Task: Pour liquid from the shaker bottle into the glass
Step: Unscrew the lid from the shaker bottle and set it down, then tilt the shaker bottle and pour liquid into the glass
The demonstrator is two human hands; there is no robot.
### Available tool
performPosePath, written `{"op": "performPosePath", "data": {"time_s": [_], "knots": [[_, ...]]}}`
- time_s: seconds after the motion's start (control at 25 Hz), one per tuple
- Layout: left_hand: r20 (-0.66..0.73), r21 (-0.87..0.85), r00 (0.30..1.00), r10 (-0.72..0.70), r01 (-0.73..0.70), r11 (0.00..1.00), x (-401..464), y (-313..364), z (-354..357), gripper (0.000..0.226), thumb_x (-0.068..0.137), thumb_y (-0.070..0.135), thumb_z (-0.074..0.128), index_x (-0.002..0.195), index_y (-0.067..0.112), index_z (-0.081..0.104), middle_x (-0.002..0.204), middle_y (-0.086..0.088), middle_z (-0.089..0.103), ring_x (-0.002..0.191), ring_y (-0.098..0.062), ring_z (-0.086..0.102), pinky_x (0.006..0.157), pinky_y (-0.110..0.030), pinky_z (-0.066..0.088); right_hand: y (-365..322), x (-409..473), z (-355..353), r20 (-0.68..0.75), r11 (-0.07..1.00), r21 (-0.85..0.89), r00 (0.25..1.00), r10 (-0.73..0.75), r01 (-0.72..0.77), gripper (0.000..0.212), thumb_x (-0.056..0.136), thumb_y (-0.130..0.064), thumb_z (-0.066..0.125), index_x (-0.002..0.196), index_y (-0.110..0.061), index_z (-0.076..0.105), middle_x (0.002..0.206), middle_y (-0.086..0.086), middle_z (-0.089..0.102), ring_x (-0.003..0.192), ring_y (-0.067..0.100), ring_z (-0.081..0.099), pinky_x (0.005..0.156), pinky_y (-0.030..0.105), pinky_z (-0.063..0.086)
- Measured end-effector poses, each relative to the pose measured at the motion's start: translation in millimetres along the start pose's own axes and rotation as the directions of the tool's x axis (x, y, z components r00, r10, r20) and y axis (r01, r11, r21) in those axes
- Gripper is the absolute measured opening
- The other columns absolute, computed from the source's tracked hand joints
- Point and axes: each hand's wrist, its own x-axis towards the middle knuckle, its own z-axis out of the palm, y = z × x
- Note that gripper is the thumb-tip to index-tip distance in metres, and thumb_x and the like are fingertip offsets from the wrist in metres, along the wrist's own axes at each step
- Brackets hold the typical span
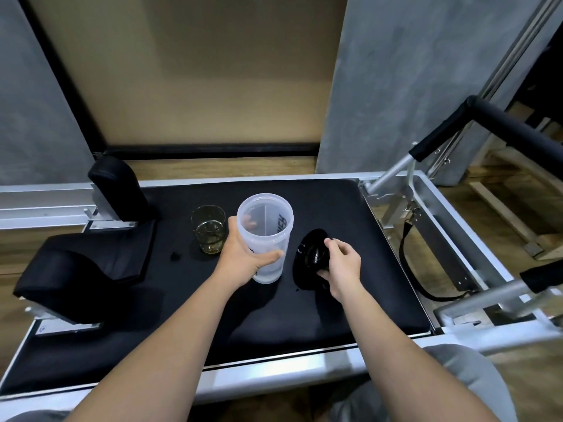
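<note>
A translucent shaker bottle [266, 226] stands upright and lidless on the black padded platform [350, 300], with black lettering on its side. My left hand [243, 254] is wrapped around its lower half. Its black lid [310, 254] is tilted on edge just to the right, held by the fingers of my right hand [341, 269]. A short clear glass [209, 228] with a little yellowish liquid at the bottom stands to the left of the bottle, a few centimetres from my left hand.
A black padded shoulder rest [118, 187] rises at the back left, and a black headrest [76, 287] lies at the left. A padded metal bar [487, 123] and silver frame rails [441, 245] stand at the right. A small dark speck [175, 255] lies near the glass.
</note>
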Motion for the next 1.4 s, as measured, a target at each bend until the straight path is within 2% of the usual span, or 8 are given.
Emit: {"op": "performPosePath", "data": {"time_s": [0.16,0.4,0.6,0.72,0.96,1.12,1.24,1.4], "knots": [[-0.005,0.001,1.0,0.006,-0.006,1.0,0.2,0.3,0.4,0.091,0.06,0.026,0.101,0.127,0.034,0.04,0.132,0.014,0.056,0.12,0.005,0.054,0.09,-0.017,0.045,4.6,4.1,1.8,0.022,0.982,-0.176,0.998,-0.066,0.069,0.019,0.097,-0.019,0.069,0.116,-0.019,0.066,0.114,0.005,0.071,0.099,0.019,0.07,0.089,0.048,0.062],[-0.008,-0.018,1.0,0.011,-0.011,1.0,0.6,0.4,1.3,0.095,0.057,0.03,0.1,0.129,0.033,0.039,0.132,0.014,0.055,0.119,0.008,0.053,0.089,-0.013,0.044,2.7,2.5,-5.4,0.024,0.81,-0.537,0.964,-0.265,0.236,0.038,0.102,-0.02,0.058,0.138,-0.01,0.059,0.135,0.011,0.066,0.127,0.03,0.061,0.109,0.04,0.045],[-0.011,-0.013,1.0,0.017,-0.017,1.0,0.7,-0.3,2.1,0.096,0.053,0.035,0.098,0.128,0.034,0.039,0.131,0.015,0.055,0.119,0.008,0.054,0.089,-0.013,0.045,3.2,-8.6,-1.1,0.325,0.147,-0.926,0.933,-0.157,0.348,0.123,0.083,-0.071,0.068,0.165,-0.01,0.001,0.175,0.01,-0.001,0.159,0.034,0.008,0.124,0.051,0.016],[-0.014,-0.006,1.0,0.012,-0.012,1.0,0.8,-1.6,1.5,0.096,0.054,0.034,0.099,0.128,0.034,0.039,0.131,0.015,0.055,0.119,0.01,0.054,0.088,-0.011,0.044,9.6,-8.8,5.0,0.385,-0.01,-0.921,0.905,-0.179,0.39,0.116,0.09,-0.058,0.069,0.164,-0.008,-0.004,0.174,0.012,0.003,0.159,0.031,0.008,0.124,0.047,0.017],[-0.013,-0.007,1.0,0.001,-0.001,1.0,1.0,-1.8,2.6,0.098,0.051,0.038,0.098,0.128,0.034,0.038,0.129,0.019,0.054,0.111,0.021,0.054,0.089,-0.012,0.045,17.3,-8.9,-0.2,0.403,-0.027,-0.914,0.895,-0.188,0.406,0.091,0.101,-0.041,0.06,0.165,-0.012,0.003,0.174,0.013,-0.002,0.16,0.032,0.001,0.126,0.048,0.008],[-0.02,-0.003,1.0,-0.007,0.007,1.0,1.6,-0.4,1.8,0.097,0.052,0.038,0.098,0.129,0.033,0.039,0.129,0.018,0.055,0.113,0.018,0.055,0.087,-0.01,0.044,8.2,-21.9,4.4,0.628,-0.081,-0.772,0.737,-0.25,0.63,0.103,0.094,-0.048,0.066,0.166,-0.02,-0.002,0.175,0.005,-0.007,0.16,0.028,-0.005,0.125,0.051,0.006],[-0.028,-0.022,1.0,-0.001,0.001,1.0,1.5,-2.7,1.9,0.097,0.055,0.028,0.1,0.129,0.031,0.039,0.131,0.015,0.056,0.118,0.007,0.056,0.088,-0.015,0.046,4.7,-42.1,17.6,0.748,0.207,-0.615,0.646,-0.155,0.761,0.115,0.076,-0.05,0.077,0.16,-0.042,-0.002,0.164,-0.013,0.026,0.148,0.015,0.027,0.119,0.045,0.025],[-0.028,-0.074,1.0,0.006,-0.008,0.997,-2.5,5.4,5.2,0.096,0.056,0.02,0.099,0.131,0.029,0.04,0.133,0.007,0.056,0.121,-0.005,0.059,0.096,-0.03,0.053,7.0,-57.8,37.0,0.661,0.535,-0.528,0.715,-0.229,0.659,0.094,0.066,-0.046,0.078,0.128,-0.078,0.015,0.131,-0.038,0.047,0.115,-0.011,0.053,0.093,0.023,0.046]]}}
